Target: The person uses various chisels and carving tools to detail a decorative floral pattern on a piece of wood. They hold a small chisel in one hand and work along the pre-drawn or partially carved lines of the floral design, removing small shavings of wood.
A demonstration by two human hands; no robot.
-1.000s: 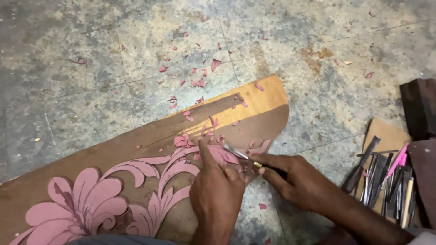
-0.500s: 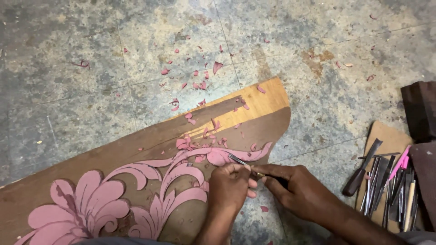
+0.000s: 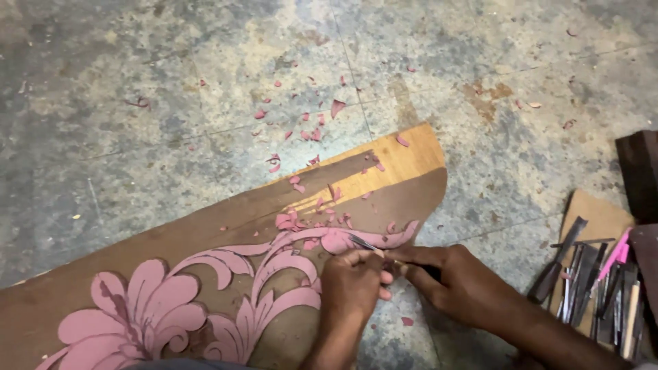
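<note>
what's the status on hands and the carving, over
Left hand and right hand both grip the chisel. Tip on the pink floral pattern of the wooden board. Pink chips litter it.

1. A long brown wooden board (image 3: 205,233) with a curved end lies flat on a mottled grey stone floor (image 3: 171,89).
2. A pink floral and scroll pattern (image 3: 164,308) covers the board's near side.
3. The left hand (image 3: 353,288) rests on the board, fingers pinching a thin metal carving chisel (image 3: 367,244) near its tip.
4. The right hand (image 3: 456,281) grips the chisel's handle end, just beside the left hand.
5. The chisel's tip touches the pink scroll.
6. Small pink chips (image 3: 301,130) lie scattered over the board and floor.
7. A cluster of metal carving tools (image 3: 596,288) lies at the right on a tan board piece (image 3: 596,216).
</note>
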